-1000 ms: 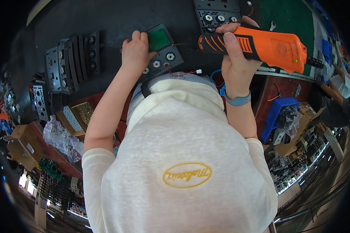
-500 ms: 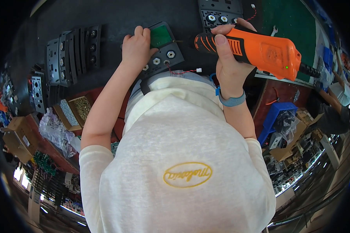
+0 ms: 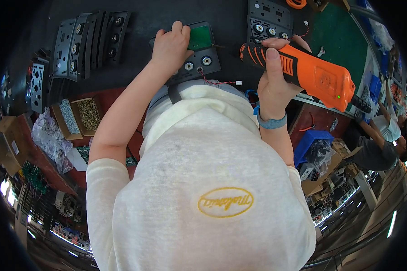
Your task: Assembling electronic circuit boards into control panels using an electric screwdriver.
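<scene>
My left hand grips the left side of a dark grey plastic panel, its fingers curled over it. Set into the panel is a green circuit board, with round metal-nut fittings below it. A red-and-black wire with a white plug trails from the panel toward my lap. My right hand is closed round an orange-and-black electric screwdriver, held sideways. Its bit points left at the panel's right edge, by the board. Whether the tip touches a screw is too small to tell.
Several similar panels stand in a row at the left. Another panel lies beyond the screwdriver, near a wrench on a green mat. Small parts fill a cardboard box at lower left. A blue bin sits at right, near another person.
The whole view has shifted and turned slightly. My left hand keeps its hold on the panel, and the screwdriver stays pointed at the same side of it.
</scene>
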### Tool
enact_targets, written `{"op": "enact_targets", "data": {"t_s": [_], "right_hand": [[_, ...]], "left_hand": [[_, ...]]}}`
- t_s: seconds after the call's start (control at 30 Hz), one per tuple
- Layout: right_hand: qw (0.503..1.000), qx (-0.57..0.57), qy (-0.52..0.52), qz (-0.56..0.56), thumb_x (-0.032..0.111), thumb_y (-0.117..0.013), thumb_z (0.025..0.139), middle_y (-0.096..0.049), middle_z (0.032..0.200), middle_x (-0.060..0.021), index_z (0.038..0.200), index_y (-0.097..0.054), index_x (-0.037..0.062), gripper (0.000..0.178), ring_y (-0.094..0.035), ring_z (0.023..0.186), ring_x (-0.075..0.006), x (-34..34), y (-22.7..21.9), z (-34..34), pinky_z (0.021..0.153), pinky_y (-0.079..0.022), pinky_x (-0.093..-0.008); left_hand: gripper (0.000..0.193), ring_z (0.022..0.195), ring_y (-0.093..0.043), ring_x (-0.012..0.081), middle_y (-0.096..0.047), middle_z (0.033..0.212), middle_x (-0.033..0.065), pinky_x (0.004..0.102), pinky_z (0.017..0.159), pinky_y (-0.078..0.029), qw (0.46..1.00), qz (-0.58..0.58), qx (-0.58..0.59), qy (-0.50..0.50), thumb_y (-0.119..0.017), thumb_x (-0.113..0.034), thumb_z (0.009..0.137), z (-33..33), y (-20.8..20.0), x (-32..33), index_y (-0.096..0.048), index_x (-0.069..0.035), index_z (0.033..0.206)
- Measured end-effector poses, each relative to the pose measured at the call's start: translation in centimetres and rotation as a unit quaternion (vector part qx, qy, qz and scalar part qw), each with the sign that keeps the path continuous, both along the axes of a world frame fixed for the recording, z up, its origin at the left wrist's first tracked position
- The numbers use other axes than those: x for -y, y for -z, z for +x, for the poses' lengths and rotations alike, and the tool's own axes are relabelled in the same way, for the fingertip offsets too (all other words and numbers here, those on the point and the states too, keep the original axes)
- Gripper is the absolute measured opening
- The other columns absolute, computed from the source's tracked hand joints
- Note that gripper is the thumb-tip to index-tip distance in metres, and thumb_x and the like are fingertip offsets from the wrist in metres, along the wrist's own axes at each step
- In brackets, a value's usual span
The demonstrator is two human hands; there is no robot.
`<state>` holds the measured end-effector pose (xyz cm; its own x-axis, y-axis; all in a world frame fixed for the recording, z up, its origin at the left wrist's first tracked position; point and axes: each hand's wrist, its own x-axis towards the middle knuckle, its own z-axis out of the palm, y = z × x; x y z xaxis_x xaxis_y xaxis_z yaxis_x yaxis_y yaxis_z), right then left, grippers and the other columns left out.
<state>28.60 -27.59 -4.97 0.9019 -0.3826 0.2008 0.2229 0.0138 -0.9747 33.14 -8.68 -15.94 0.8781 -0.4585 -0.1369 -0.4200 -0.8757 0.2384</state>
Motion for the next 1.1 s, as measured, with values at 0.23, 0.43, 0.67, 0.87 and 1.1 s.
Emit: {"op": "enact_targets", "data": {"t_s": [0.23,0.43,0.67,0.87,1.1], "right_hand": [[1.0,-0.003,-0.005,0.006,-0.006,-0.063,0.077,-0.063,0.084,-0.0078,0.116,-0.039,-0.0023,0.047,-0.06,0.084,-0.016,-0.5,-0.2,0.0,0.086,-0.046,-0.0319],[0.999,0.008,-0.013,-0.03,-0.004,-0.064,0.077,-0.063,0.084,-0.008,0.115,-0.039,-0.0028,0.046,-0.06,0.084,-0.0171,-0.7,0.3,0.0,0.087,-0.045,-0.0321],[0.998,0.017,-0.018,-0.056,-0.005,-0.062,0.078,-0.062,0.086,-0.0099,0.117,-0.037,-0.0037,0.046,-0.06,0.085,-0.02,-1.2,0.4,0.0,0.088,-0.044,-0.0344],[0.999,0.005,0.029,-0.023,-0.002,-0.065,0.078,-0.062,0.085,-0.0069,0.116,-0.04,-0.0031,0.046,-0.059,0.083,-0.014,-2.1,0.0,0.4,0.085,-0.046,-0.03],[0.995,0.006,0.096,0.034,-0.002,-0.065,0.079,-0.062,0.084,-0.0068,0.115,-0.042,-0.0032,0.043,-0.057,0.081,-0.0131,-2.2,0.1,0.8,0.085,-0.046,-0.0291]], "left_hand": [[0.047,0.069,-0.062,0.0218,-0.049,0.091,0.0083,0.0377,0.072,-0.043,0.999,-0.023,0.027,0.007,-0.08,-0.025,0.062,0.0,0.5,-0.2,-0.05,-0.006,0.094],[0.047,0.069,-0.063,0.0213,-0.05,0.091,0.0082,0.0367,0.072,-0.042,1.0,-0.017,0.017,0.009,-0.08,-0.024,0.062,0.0,0.6,-0.2,-0.05,-0.006,0.094],[0.048,0.073,-0.061,0.022,-0.049,0.092,0.0081,0.0355,0.072,-0.042,1.0,-0.006,0.004,0.002,-0.079,-0.026,0.062,0.0,0.1,-0.1,-0.05,-0.006,0.095],[0.05,0.072,-0.061,0.0232,-0.048,0.091,0.0084,0.0349,0.072,-0.042,1.0,-0.013,0.003,0.002,-0.079,-0.026,0.061,-0.1,0.0,-0.2,-0.049,-0.005,0.095],[0.051,0.07,-0.061,0.0231,-0.049,0.091,0.0083,0.0352,0.076,-0.043,1.0,-0.018,0.015,0.002,-0.08,-0.025,0.061,-0.2,0.5,-0.4,-0.05,-0.006,0.097]]}}
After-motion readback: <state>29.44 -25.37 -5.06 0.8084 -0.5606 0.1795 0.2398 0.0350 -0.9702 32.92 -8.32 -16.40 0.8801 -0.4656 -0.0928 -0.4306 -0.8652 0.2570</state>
